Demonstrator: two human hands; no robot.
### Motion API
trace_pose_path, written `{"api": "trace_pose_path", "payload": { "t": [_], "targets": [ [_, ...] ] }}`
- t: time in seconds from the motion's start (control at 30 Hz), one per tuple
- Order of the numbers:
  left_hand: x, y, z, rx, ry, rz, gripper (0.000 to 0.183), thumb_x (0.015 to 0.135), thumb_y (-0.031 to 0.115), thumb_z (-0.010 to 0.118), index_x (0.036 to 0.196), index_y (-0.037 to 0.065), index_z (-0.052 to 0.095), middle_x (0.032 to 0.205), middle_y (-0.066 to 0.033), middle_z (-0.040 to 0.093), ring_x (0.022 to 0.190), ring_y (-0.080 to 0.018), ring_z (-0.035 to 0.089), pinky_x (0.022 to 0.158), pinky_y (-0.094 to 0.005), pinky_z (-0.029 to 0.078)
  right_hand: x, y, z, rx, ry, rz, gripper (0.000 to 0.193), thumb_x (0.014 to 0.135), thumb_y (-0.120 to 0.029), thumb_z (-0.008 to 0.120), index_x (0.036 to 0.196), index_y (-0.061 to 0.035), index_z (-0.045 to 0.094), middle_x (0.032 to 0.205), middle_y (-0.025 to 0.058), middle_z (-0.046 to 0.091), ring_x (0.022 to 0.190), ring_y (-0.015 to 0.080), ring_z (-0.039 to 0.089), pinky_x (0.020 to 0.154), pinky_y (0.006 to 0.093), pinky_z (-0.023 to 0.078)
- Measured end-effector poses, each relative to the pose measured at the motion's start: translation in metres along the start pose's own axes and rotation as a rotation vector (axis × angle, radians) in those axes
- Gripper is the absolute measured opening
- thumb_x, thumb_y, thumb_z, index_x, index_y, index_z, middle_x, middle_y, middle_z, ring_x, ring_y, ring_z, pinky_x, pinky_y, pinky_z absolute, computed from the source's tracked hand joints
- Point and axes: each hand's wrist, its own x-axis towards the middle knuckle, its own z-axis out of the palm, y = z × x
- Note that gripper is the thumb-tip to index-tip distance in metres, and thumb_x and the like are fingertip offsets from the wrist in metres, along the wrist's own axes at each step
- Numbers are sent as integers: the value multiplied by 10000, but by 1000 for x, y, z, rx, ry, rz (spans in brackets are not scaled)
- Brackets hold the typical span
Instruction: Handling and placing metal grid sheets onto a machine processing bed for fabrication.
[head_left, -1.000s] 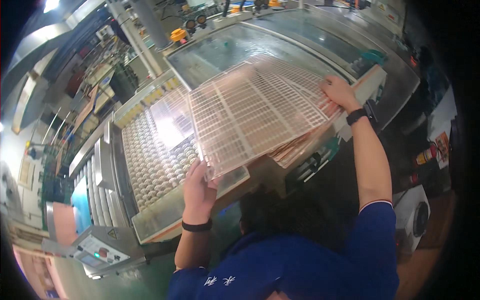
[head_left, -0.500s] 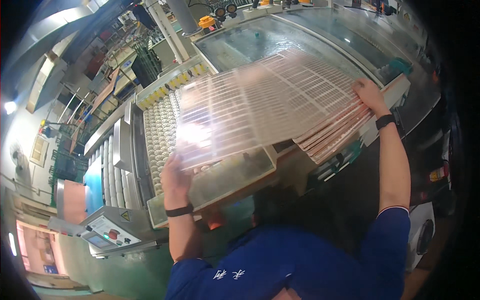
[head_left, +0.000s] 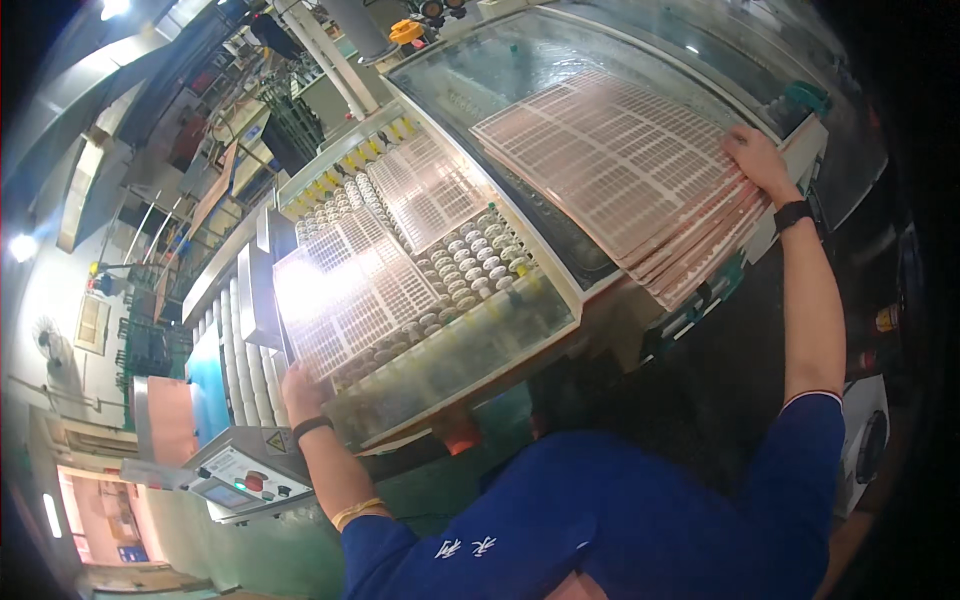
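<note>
Left hand (head_left: 305, 395) is low at the left of the frame, fingers at the near corner of a thin gridded panel (head_left: 378, 270); blur and glare keep me from telling whether they pinch it or only rest there. At the upper right, the right hand (head_left: 760, 160) has its fingers bent over the corner of a stack of similar panels (head_left: 620, 165); whether it grips any, I can't tell.

Biggest by far is the wet machine (head_left: 500, 345) slanting across the frame, its rows of rollers (head_left: 480, 265) in the middle and its clear cover (head_left: 430, 80) at top centre. The stack sits on the machine, right of centre, its layers fanned along the near edge.

Half a second ago the gridded panel reached from the left hand across to the stack; now it is apart from the pile and lies over the rollers, left of centre. I judge its move across to be all but made. It stretches up and right from the left hand, well apart from the right one, with the stack between. Just beside it, toward the top, a second panel (head_left: 425, 190) lies on the rollers. Smallest is the control box (head_left: 240, 480) at lower left.
</note>
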Motion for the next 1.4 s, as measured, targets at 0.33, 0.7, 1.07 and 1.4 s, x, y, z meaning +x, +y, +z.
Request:
{"api": "trace_pose_path", "payload": {
  "t": [0.33, 0.7, 1.07, 1.4],
  "targets": [
    [46, -23, 15, 304, -71, -70, 249, 910, 21, 515, 1116, 5, 654, 938, -106, 694, 718, -230, 675, 611, -357, 560, 1, 14, 0, 28, 13, -11, 450, 902, -378, 596, 1171, -31, 695, 1172, 196, 691, 1091, 374, 643, 939, 440, 481],
    [-27, 2, 117, 1136, -226, 239, 737, 847, 336, 729, 1405, -82, 491, 1385, -276, 566, 1231, -355, 598, 1001, -424, 484, -2, 16, -2, 3, -22, 41, 498, 892, -407, 591, 1185, -15, 682, 1198, 206, 682, 1120, 392, 633, 964, 432, 476],
    [-41, -17, 163, 1382, -300, 428, 739, 830, 412, 734, 1374, -46, 535, 1324, -274, 604, 1269, -397, 558, 1067, -449, 436, -8, -13, -4, -26, 43, -31, 504, 863, -450, 584, 1116, -33, 711, 1107, 218, 698, 1055, 380, 661, 918, 429, 502],
    [-246, 36, 387, 734, -888, 1156, 618, 839, 143, 741, 1385, -37, 514, 1411, -255, 536, 1330, -422, 495, 1097, -462, 412, -3, 8, 9, -63, 144, -55, 711, 851, -647, 592, 1148, -12, 713, 1054, 212, 728, 1049, 373, 678, 918, 424, 519]
  ]
}}
